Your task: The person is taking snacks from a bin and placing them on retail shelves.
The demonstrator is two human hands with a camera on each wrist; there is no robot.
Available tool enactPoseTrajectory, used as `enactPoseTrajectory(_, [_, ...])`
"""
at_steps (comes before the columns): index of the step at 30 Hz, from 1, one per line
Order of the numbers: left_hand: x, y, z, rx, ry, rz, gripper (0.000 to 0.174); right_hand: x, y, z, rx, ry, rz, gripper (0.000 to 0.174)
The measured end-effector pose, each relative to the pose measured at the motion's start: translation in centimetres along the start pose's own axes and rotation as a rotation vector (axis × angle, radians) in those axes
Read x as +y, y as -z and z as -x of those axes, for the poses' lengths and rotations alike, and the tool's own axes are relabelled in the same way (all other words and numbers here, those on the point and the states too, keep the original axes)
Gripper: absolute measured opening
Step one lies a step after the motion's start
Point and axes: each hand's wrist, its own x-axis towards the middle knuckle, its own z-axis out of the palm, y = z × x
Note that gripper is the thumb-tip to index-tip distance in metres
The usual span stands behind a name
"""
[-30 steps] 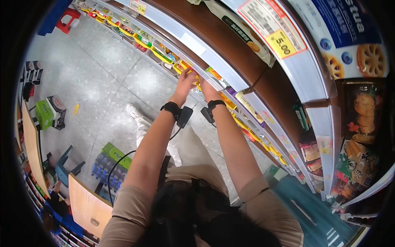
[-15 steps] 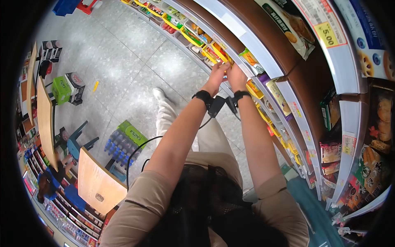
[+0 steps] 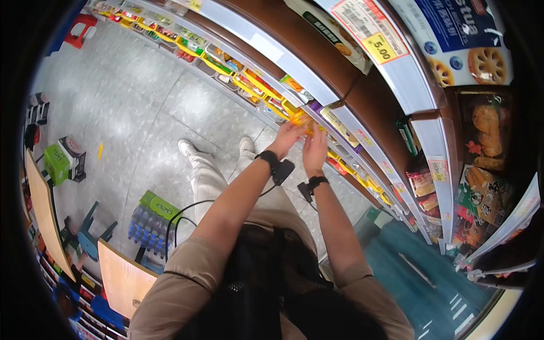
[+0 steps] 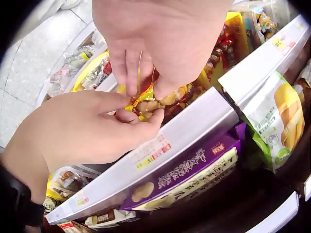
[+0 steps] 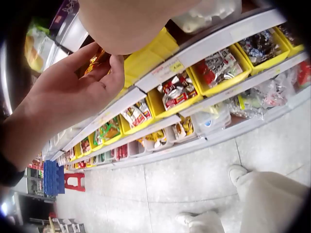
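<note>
In the left wrist view, a small red-and-gold snack packet with clear wrapping sits between both hands. My left hand reaches down from the top, its thumb and fingertips pinching the packet's far side. From the left, my right hand grips the near side between thumb and fingers. Below them, similar wrapped snacks fill a yellow bin on the shelf. In the head view, orange wrapping shows past the fingertips of my left hand, with my right hand beside it. The right wrist view mostly hides the packet behind fingers.
Yellow bins of wrapped sweets line the lower shelves. A purple box and a green-and-white snack bag sit near the hands. Price-tagged shelf edges rise at the right. Bottled drinks and a green carton stand on the floor.
The hands, close together over the bins before, now stand slightly apart, nearer the body, with orange wrapping showing between them. The head view has swung, and both shoes now show.
</note>
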Motion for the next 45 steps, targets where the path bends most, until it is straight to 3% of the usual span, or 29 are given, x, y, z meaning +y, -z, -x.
enactPoseTrajectory(2, [-0.5,1.4,-1.8,0.037,0.041,-0.096,0.047,-0.2,0.7,-1.6,-0.131,-0.09,0.029,0.049])
enactPoseTrajectory(4, [1.1,3.7,-2.0,0.067,0.101,-0.2,0.047,0.0,-0.3,-1.3,-0.052,0.06,0.053,0.049])
enactPoseTrajectory(5, [1.4,6.0,-1.4,0.206,0.069,-0.279,0.042,-0.5,-0.4,-1.0,-0.059,0.078,0.001,0.049])
enactPoseTrajectory(7, [-0.6,15.6,-1.3,0.34,-0.091,-0.521,0.036,-1.5,-1.0,0.2,-0.12,0.126,-0.067,0.046])
enactPoseTrajectory(8, [1.5,19.3,1.6,0.434,-0.103,-0.879,0.036,-1.8,-1.3,1.2,-0.195,0.124,-0.082,0.044])
enactPoseTrajectory(10, [4.8,28.2,9.1,0.518,-0.254,-1.164,0.032,-3.2,-2.3,3.4,-0.357,0.124,-0.122,0.038])
enactPoseTrajectory(12, [6.9,38.7,16.9,0.643,0.007,-1.242,0.032,-3.7,-3.4,4.7,-0.498,0.108,-0.108,0.031])
enactPoseTrajectory(13, [4.7,47.5,20.7,0.784,0.026,-1.092,0.034,-3.2,-4.5,5.0,-0.56,0.142,-0.06,0.027])
enactPoseTrajectory(14, [3.7,54.3,25.8,0.772,0.046,-0.827,0.032,-3.2,-4.7,4.5,-0.711,0.102,-0.086,0.028])
enactPoseTrajectory(15, [3.6,58.2,31.2,0.943,-0.028,-0.304,0.026,-2.2,-6.3,4.4,-0.81,0.039,-0.067,0.031])
enactPoseTrajectory(17, [4.8,61.2,39.9,1.172,-0.07,-0.089,0.023,2.2,-11.1,4.5,-0.889,0.126,0.074,0.039])
enactPoseTrajectory(18, [5.4,62.7,44.2,1.286,-0.109,0.017,0.021,1.2,-11.8,2.6,-1.199,-0.106,0.023,0.039])
enactPoseTrajectory(20, [2.9,68.0,50.5,1.267,0.024,0.011,0.022,-0.7,-13.5,1.2,-1.162,-0.435,-0.194,0.037])
enactPoseTrajectory(23, [2.6,65.4,53.9,1.317,0.032,0.138,0.023,-9.0,-13.8,-0.8,-0.84,-0.349,-0.312,0.03])
enactPoseTrajectory(24, [1.7,65.6,55.3,1.158,0.062,-0.031,0.026,-11.6,-14.8,-0.9,-0.822,-0.363,-0.344,0.03])
enactPoseTrajectory(25, [-3.6,70.2,55.5,1.128,0.058,-0.448,0.029,-14.3,-15.8,-1.2,-0.8,-0.371,-0.379,0.029])
enactPoseTrajectory(26, [-4.7,69.4,55.4,1.099,0.06,-0.453,0.026,-16.4,-16.6,-1.5,-0.777,-0.381,-0.416,0.029])
enactPoseTrajectory(27, [-1.9,65.9,55.3,0.951,0.273,-1.007,0.023,-18.1,-17.5,-2.0,-0.921,-0.318,-0.385,0.028])
enactPoseTrajectory(28, [-3.1,66.0,54.6,1.071,0.247,-0.192,0.02,-20.9,-17.8,-2.1,-1.015,-0.322,-0.346,0.028])
enactPoseTrajectory(30, [-3.9,67.0,53.9,0.723,0.235,-1.087,0.02,-25.0,-18.6,-2.3,-1.165,-0.296,-0.319,0.027])
enactPoseTrajectory(32, [-4.7,68.6,50.7,1.046,0.23,0.403,0.013,-27.7,-20.0,-2.8,-1.201,-0.377,-0.348,0.026])
enactPoseTrajectory(33, [-3.1,70.1,49.2,0.89,0.255,-0.189,0.013,-29.5,-20.2,-3.4,-1.168,-0.384,-0.352,0.026])
enactPoseTrajectory(35, [0.4,72.2,46.2,0.732,0.165,-0.273,0.016,-31.4,-20.7,-3.9,-1.126,-0.398,-0.317,0.027])
enactPoseTrajectory(36, [3.2,72.7,43.9,0.759,0.048,0.218,0.018,-31.6,-21.9,-4.5,-1.114,-0.39,-0.285,0.027])
enactPoseTrajectory(38, [15.7,70.7,40.0,0.959,0.092,0.054,0.021,-31.2,-25.5,-5.8,-1.135,-0.467,-0.247,0.027])
enactPoseTrajectory(40, [24.7,72.4,37.3,0.877,0.056,-0.044,0.031,-30.0,-29.6,-8.2,-1.196,-0.632,-0.223,0.024])
enactPoseTrajectory(41, [29.4,72.9,36.3,0.886,0.021,-0.066,0.031,-30.4,-31.9,-10.0,-1.295,-0.552,-0.158,0.022])
enactPoseTrajectory(44, [41.1,75.0,35.6,0.923,-0.086,-0.081,0.03,-37.5,-36.4,-16.9,-1.321,0.979,0.606,0.023])
enactPoseTrajectory(45, [44.0,75.7,35.8,0.933,-0.123,-0.08,0.029,-40.4,-38.2,-18.3,-1.358,0.392,0.311,0.024])
